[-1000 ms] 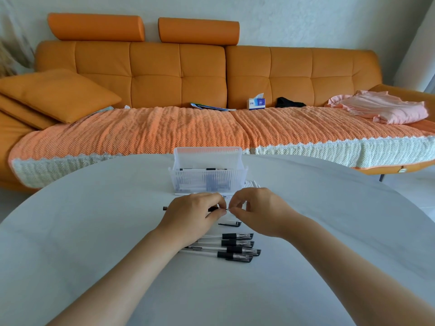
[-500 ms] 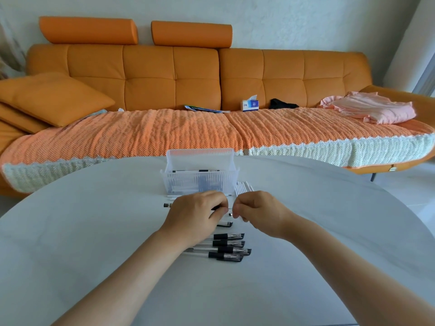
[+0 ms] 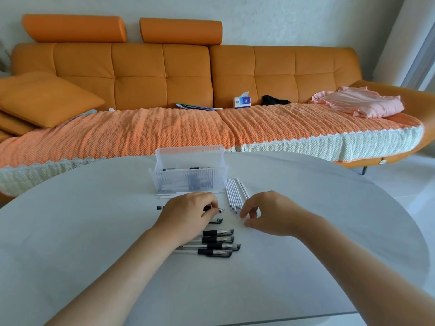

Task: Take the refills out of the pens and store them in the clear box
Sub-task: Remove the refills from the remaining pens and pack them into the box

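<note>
Hands work apart at a white surface [image 3: 94,231]: the left hand [image 3: 186,215] grips a pen [image 3: 217,209] lying left to right with its tip pointing right. The right hand [image 3: 268,214] hovers with fingers curled at the near ends of a row of white refills [image 3: 233,194]; whether it pinches one cannot be told. The refills run near to far, just right of the clear box [image 3: 188,182], which stands at the far side with pens inside. A row of pens [image 3: 217,243] lies nearer the camera, left to right, black grips toward the right. Beyond the surface, an orange sofa [image 3: 141,71] carries a woven cover [image 3: 141,130], a tissue box [image 3: 242,102] and pink cloth [image 3: 360,102].
</note>
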`<state>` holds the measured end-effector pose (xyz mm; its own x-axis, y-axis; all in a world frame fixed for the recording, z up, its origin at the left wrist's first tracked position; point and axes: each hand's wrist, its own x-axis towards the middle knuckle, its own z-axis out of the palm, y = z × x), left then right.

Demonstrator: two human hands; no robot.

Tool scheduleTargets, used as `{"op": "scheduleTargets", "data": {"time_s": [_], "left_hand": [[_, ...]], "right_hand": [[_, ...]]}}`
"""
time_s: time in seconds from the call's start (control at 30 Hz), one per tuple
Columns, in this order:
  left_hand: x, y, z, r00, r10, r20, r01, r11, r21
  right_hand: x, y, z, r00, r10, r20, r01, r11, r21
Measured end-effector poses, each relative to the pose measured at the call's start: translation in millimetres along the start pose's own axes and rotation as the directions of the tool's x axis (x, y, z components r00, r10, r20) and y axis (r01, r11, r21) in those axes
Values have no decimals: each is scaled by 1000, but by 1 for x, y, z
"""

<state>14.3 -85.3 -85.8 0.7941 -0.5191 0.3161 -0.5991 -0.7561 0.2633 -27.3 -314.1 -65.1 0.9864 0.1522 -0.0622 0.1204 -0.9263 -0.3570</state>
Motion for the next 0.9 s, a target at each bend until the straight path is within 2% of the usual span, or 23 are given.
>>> {"op": "scheduleTargets", "data": {"time_s": [0.17, 0.3, 0.53, 0.67, 0.73, 0.9], "left_hand": [[-3, -7, -1, 999, -25, 43, 25, 1000, 7], [-5, -14, -5, 997, -51, 60, 52, 999, -9], [-11, -25, -12, 996, -70, 50, 72, 997, -41], [-14, -29, -14, 996, -79, 50, 81, 996, -43], [-15, -30, -15, 996, -79, 47, 81, 996, -47], [-14, -30, -18, 995, -88, 39, 91, 993, -82]], "right_hand": [[13, -5, -1, 997, -35, -73, 37, 999, 20], [27, -16, 7, 989, -87, -120, 85, 996, -27], [44, -35, 16, 984, -166, -62, 151, 968, -200], [49, -39, 18, 986, -158, -56, 142, 965, -222], [48, -41, 17, 983, -159, -94, 139, 972, -189], [42, -47, 16, 972, -123, -200, 133, 990, 38]]}}
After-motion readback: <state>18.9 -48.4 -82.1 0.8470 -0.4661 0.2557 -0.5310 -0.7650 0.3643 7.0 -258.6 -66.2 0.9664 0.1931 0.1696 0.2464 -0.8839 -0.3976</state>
